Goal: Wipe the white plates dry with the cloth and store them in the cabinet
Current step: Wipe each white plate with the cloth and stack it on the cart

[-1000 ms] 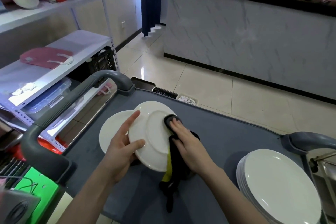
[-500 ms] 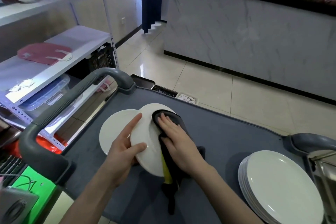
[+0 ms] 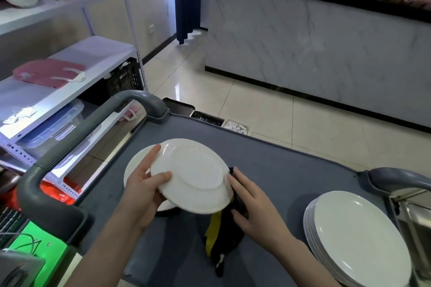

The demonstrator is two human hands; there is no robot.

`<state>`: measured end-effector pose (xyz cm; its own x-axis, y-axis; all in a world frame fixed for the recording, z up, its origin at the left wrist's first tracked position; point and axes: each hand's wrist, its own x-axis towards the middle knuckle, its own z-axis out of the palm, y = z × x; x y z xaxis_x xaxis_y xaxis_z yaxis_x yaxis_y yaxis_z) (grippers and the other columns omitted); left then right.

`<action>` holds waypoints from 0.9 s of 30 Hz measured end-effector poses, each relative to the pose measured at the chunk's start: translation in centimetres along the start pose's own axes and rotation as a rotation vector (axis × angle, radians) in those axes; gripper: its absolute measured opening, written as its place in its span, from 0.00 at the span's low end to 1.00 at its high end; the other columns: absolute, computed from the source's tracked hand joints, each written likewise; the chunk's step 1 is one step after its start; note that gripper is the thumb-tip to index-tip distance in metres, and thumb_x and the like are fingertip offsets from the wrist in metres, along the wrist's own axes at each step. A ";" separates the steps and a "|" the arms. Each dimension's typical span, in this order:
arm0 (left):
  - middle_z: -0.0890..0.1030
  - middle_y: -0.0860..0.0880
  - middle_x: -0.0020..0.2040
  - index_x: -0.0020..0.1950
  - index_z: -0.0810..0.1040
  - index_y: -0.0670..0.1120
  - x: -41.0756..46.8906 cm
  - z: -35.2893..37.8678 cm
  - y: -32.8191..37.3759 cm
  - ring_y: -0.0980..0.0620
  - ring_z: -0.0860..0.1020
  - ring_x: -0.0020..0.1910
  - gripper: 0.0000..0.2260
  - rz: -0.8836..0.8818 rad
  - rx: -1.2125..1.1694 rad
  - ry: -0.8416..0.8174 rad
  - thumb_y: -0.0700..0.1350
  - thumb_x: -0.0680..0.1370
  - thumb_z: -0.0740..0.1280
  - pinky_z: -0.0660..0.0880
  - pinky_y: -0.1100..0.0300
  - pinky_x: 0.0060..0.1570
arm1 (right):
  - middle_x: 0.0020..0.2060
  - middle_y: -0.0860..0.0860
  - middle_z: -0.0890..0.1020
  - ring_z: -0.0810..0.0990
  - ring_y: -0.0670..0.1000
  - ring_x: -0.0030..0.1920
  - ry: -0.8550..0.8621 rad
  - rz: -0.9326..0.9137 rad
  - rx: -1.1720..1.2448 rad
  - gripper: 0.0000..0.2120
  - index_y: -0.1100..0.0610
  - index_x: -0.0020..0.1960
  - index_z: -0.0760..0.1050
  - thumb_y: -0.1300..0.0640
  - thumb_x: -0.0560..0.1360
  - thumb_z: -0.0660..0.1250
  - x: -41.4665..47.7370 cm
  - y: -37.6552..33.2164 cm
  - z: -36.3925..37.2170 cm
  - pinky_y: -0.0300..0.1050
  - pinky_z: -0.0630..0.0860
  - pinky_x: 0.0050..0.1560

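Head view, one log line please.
left hand grips round white plate, underside up | right hand holds black and yellow cloth at its rim | white plate stack on grey cart

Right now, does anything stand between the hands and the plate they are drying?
Nothing visible does. The left hand grips the plate directly by its left rim, and the right hand holds the cloth right at its right edge.

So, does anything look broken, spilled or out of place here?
Nothing stands out. The round white plate held in the left hand is tilted with its underside up, which fits wiping; the right hand holds the black and yellow cloth at its rim. The stack of white plates sits evenly.
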<state>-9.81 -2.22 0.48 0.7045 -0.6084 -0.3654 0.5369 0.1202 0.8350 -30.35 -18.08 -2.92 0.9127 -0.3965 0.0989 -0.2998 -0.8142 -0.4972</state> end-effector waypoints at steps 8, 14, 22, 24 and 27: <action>0.83 0.46 0.51 0.61 0.77 0.52 0.9 2.3 -0.8 0.49 0.83 0.43 0.17 -0.136 -0.103 -0.009 0.33 0.78 0.62 0.81 0.59 0.32 | 0.59 0.51 0.81 0.81 0.52 0.58 0.535 -0.006 -0.037 0.13 0.57 0.58 0.81 0.64 0.75 0.69 -0.1 -1.2 -1.2 0.49 0.79 0.56; 0.84 0.38 0.51 0.55 0.75 0.43 1.4 6.3 -1.7 0.43 0.85 0.49 0.12 -0.175 0.051 -0.114 0.51 0.81 0.63 0.83 0.53 0.41 | 0.50 0.43 0.83 0.81 0.43 0.49 0.660 0.146 -0.025 0.11 0.49 0.55 0.80 0.56 0.78 0.61 -0.8 -0.1 -4.9 0.37 0.74 0.47; 0.84 0.52 0.42 0.58 0.78 0.59 2.2 10.2 -4.1 0.60 0.82 0.38 0.11 0.344 0.835 -0.175 0.44 0.79 0.66 0.77 0.63 0.40 | 0.41 0.38 0.83 0.78 0.39 0.43 0.720 0.588 0.459 0.09 0.38 0.47 0.79 0.51 0.78 0.63 -4.4 3.0 -8.9 0.32 0.72 0.42; 0.81 0.54 0.45 0.56 0.78 0.60 2.4 10.7 -5.0 0.64 0.80 0.39 0.12 0.441 0.976 -0.181 0.43 0.78 0.67 0.73 0.70 0.39 | 0.40 0.41 0.84 0.80 0.44 0.44 0.741 0.658 0.616 0.10 0.42 0.45 0.81 0.54 0.78 0.64 -5.8 4.0 -9.6 0.43 0.77 0.45; 0.82 0.52 0.50 0.56 0.79 0.57 2.4 12.4 -6.9 0.59 0.82 0.46 0.14 0.307 0.824 -0.283 0.38 0.79 0.66 0.79 0.61 0.45 | 0.40 0.46 0.84 0.82 0.51 0.43 0.763 0.743 0.855 0.11 0.46 0.45 0.83 0.58 0.78 0.64 -7.7 4.9 -10.3 0.44 0.80 0.36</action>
<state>-17.57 -14.25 -1.00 0.5637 -0.8241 -0.0565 -0.2308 -0.2228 0.9472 -41.66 -23.40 2.72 0.1514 -0.9818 -0.1144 -0.1305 0.0948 -0.9869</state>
